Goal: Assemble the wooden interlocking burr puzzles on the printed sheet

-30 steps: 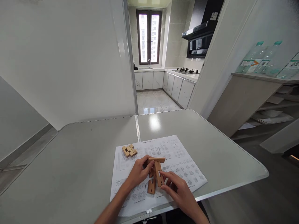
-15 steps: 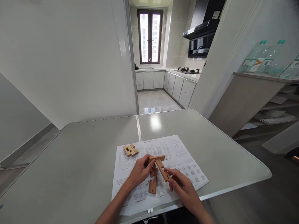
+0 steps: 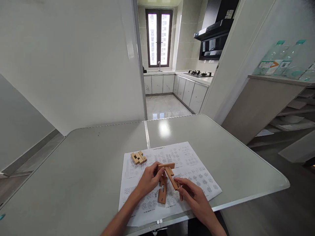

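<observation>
Here, wooden bars [image 3: 170, 173] in both hands [image 3: 147, 182] [image 3: 195, 198]

On the table [image 3: 86, 164], a sheet [image 3: 197, 173] bears 2 blocks [image 3: 138, 157] at its far-left corner.

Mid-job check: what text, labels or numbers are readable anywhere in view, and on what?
Nothing reads as words.
Printed sheet on the table: heading and captions too small.
Bottle labels on the shelf: blurred, only an orange mark shows.
Stickers on the range hood: too small.
Wooden puzzle pieces in the left hand and right hand: no lettering visible.
</observation>
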Demonstrator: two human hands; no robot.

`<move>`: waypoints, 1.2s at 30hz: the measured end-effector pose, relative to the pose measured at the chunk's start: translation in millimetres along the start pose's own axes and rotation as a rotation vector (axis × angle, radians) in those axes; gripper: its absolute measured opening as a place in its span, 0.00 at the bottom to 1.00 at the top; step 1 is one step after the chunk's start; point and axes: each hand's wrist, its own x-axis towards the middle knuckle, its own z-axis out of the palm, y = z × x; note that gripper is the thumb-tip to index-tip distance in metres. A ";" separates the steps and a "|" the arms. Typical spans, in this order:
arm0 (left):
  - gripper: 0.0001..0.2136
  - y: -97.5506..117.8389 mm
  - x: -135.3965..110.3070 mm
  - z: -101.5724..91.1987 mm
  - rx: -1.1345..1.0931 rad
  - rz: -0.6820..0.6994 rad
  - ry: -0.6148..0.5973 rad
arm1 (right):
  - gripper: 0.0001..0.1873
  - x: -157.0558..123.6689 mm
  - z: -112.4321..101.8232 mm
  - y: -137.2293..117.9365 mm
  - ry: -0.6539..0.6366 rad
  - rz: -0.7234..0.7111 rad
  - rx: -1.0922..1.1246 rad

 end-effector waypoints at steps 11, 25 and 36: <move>0.17 0.5 -2.0 1.5 0.022 0.023 0.000 | 0.23 1.7 0.3 8.4 0.000 0.037 0.131; 0.18 2.4 -4.8 3.9 0.004 0.021 -0.022 | 0.27 3.5 0.3 4.4 0.089 0.087 0.130; 0.18 0.1 -5.4 5.4 0.036 0.056 -0.035 | 0.26 0.4 -1.6 8.0 0.103 0.093 0.111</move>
